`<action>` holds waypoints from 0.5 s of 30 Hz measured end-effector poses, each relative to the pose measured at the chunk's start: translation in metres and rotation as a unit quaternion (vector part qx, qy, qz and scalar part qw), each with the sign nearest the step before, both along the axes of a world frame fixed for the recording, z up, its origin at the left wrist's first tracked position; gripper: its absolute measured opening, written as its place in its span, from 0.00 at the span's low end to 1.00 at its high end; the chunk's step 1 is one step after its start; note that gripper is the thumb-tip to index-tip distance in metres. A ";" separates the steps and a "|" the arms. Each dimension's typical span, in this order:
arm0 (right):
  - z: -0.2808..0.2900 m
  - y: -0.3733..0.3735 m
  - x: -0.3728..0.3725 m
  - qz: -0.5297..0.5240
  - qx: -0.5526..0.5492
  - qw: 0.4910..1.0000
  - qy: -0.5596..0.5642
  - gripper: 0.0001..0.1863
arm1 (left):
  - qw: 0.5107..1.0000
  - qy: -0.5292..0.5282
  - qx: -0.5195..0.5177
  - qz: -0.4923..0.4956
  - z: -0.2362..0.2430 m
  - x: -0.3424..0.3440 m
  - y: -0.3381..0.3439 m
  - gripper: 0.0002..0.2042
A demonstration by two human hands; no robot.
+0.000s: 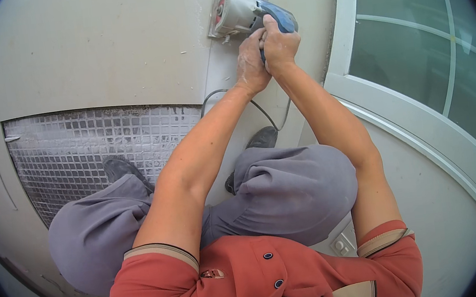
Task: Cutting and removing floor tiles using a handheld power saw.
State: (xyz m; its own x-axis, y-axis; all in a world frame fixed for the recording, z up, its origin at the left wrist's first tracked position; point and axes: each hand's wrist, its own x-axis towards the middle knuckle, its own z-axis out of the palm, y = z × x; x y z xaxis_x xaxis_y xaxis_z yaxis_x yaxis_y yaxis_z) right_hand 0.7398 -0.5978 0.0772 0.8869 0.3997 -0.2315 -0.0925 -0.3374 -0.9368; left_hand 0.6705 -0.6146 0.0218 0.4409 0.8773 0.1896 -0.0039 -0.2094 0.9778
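Note:
A handheld tile cutter with a grey housing, a blue handle and a flat metal base plate rests on a pale floor tile, beside a joint line. Both my hands are wrapped round its rear end. My left hand, whitened with dust, grips it from the left and below. From the right, my right hand closes over the blue handle, its thumb on top. A reddish part shows at the cutter's left side; the blade's lower edge is hidden.
Where a tile is absent, a recess shows a grid-patterned bed. My dark shoe is in it; the other shoe stands near the cutter's dark cord. A white-framed glass door borders the right side. Small chips lie on the tile.

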 end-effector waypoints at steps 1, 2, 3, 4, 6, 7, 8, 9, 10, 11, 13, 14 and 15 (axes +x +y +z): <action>0.000 -0.002 0.000 -0.007 0.010 1.000 0.008 0.15 | 1.000 -0.001 0.000 0.000 0.002 0.000 -0.001 0.28; -0.001 -0.003 0.001 -0.006 0.010 1.000 0.007 0.15 | 1.000 -0.003 -0.009 -0.005 0.004 -0.001 -0.002 0.27; -0.002 -0.002 0.002 -0.008 0.000 1.000 -0.003 0.14 | 1.000 -0.005 -0.019 -0.009 0.006 -0.001 -0.002 0.27; -0.003 -0.001 0.003 -0.009 -0.010 1.000 -0.012 0.14 | 1.000 -0.005 -0.019 -0.008 0.004 -0.003 -0.004 0.27; -0.004 0.001 0.003 0.001 -0.021 1.000 -0.011 0.14 | 0.996 0.054 0.060 0.033 0.000 -0.008 -0.007 0.28; -0.005 -0.001 0.006 0.005 -0.035 0.999 -0.014 0.14 | 0.996 0.053 0.057 0.030 0.003 -0.013 -0.013 0.28; 0.000 0.000 0.004 0.005 -0.036 0.999 -0.013 0.14 | 0.990 0.099 0.081 0.056 0.010 -0.024 -0.021 0.26; 0.005 0.001 0.001 -0.001 -0.021 0.999 0.032 0.13 | 0.981 0.144 0.105 0.082 0.016 -0.035 -0.029 0.24; 0.012 0.001 -0.003 -0.008 -0.006 0.997 0.078 0.13 | 0.980 0.146 0.104 0.081 0.022 -0.051 -0.034 0.24; 0.012 0.001 -0.002 -0.010 -0.006 0.997 0.080 0.13 | 0.971 0.221 0.082 -0.025 0.022 -0.067 -0.036 0.20; 0.014 0.003 0.000 -0.007 -0.016 0.997 0.073 0.13 | 0.924 0.335 0.068 -0.173 0.025 -0.095 -0.045 0.16; 0.014 0.004 0.000 -0.008 -0.016 0.997 0.074 0.13 | 0.898 0.376 0.077 -0.214 0.024 -0.105 -0.054 0.17; 0.014 0.004 0.000 -0.003 -0.019 0.997 0.073 0.13 | 0.850 0.431 -0.024 -0.303 0.027 -0.112 -0.069 0.18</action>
